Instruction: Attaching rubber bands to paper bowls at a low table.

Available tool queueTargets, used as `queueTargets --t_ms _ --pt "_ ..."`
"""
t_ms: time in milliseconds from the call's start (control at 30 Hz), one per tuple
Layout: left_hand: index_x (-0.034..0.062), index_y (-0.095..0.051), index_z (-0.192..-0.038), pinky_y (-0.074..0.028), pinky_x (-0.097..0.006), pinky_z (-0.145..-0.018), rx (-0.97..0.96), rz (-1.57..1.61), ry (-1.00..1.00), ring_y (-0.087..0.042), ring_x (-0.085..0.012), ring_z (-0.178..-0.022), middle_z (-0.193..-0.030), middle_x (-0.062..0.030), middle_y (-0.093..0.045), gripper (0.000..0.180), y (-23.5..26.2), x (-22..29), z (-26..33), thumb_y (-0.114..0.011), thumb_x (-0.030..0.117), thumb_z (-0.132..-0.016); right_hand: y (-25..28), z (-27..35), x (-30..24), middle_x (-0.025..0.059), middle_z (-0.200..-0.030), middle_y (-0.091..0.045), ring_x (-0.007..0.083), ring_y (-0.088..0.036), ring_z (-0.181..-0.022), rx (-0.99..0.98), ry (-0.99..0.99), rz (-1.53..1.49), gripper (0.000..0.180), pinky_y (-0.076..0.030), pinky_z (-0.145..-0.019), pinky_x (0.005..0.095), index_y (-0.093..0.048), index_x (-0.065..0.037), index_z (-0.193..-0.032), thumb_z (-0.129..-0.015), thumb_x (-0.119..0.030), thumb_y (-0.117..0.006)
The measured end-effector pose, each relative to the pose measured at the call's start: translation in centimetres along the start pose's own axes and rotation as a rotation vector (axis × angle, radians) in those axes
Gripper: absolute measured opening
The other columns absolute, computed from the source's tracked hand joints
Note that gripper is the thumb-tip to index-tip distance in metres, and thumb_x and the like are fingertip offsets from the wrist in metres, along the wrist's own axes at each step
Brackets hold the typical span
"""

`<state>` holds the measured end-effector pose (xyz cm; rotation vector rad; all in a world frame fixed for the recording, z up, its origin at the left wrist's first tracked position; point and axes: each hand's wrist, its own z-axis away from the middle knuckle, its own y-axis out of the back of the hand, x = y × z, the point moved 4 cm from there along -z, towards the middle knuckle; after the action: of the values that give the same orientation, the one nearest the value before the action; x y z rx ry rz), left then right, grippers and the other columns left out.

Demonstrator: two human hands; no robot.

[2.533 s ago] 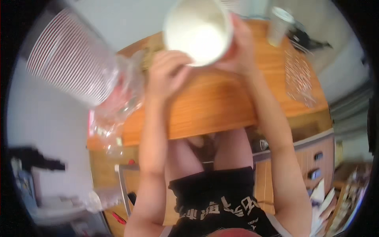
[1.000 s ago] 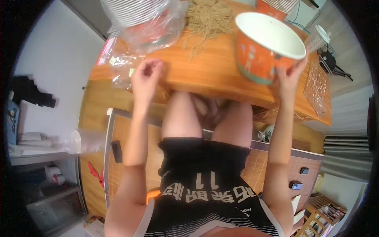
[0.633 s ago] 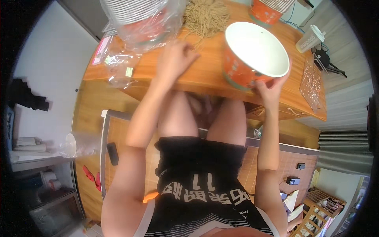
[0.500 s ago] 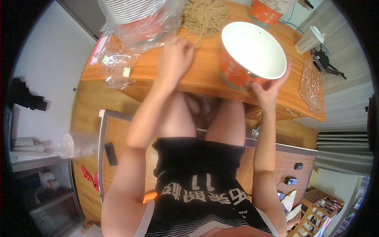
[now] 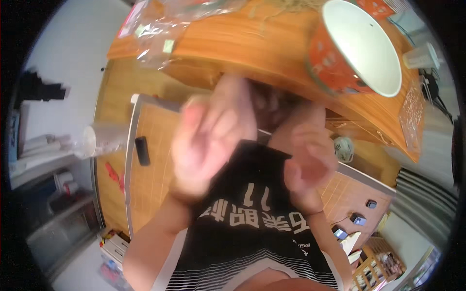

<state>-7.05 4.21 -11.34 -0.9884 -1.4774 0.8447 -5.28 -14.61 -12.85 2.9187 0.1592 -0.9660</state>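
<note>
Above my lap, my left hand (image 5: 204, 143) is raised and blurred by motion. Its fingers are loosely bent and apart, and no object shows in it. My right hand (image 5: 310, 160) hovers at about the same height, also smeared, thumb apart from the curled fingers and nothing visible in the palm. Both hands are off the table. A large orange paper bucket (image 5: 326, 60) with a white inside (image 5: 361, 48) stands near the front edge of the wooden table, beyond my right hand. Its open mouth tilts toward the right in view, and neither hand touches it.
Clear plastic wrapping (image 5: 165, 41) lies on the table's left side. Tan noodle-like strands (image 5: 301, 5) sit at the far edge. A lidded cup (image 5: 421, 57) and a clear plastic sheet (image 5: 412, 114) are at the right. A phone (image 5: 142, 151) rests on the mat beside me.
My right hand has let go of the bucket and drawn back over my lap. My left hand has also come back from the table. The whole view has shifted, so the table sits higher.
</note>
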Motion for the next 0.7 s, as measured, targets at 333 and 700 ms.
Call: queueTargets --t_ms 333,700 --pt "0.0056 -0.064 -0.104 -0.041 -0.018 -0.064 0.355 -0.282 -0.275 -0.051 -0.0029 -0.068 -0.084 0.003 -0.061 0.011 1.4 -1.9 -2.1 -0.066 0.015 -0.098 -2.8 -4.5 0.2 0.0082 -0.104 -0.065 0.0258 -0.061 -0.093 -0.181 -0.083 0.287 0.042 -0.049 -0.081 0.0357 -0.07 -0.007 -0.108 -0.07 -0.015 -0.087" --pt "-0.001 -0.069 -0.101 -0.054 -0.025 -0.078 0.305 -0.845 -0.321 -0.066 -0.012 -0.093 -0.094 -0.0031 -0.064 0.015 1.4 -2.7 -1.7 -0.067 -0.01 -0.089 -3.8 -7.3 0.0 0.001 -0.116 -0.066 0.0255 -0.06 -0.111 -0.429 0.007 0.466 0.025 -0.045 -0.09 0.0375 -0.075 -0.019 -0.096 -0.072 -0.024 -0.082"
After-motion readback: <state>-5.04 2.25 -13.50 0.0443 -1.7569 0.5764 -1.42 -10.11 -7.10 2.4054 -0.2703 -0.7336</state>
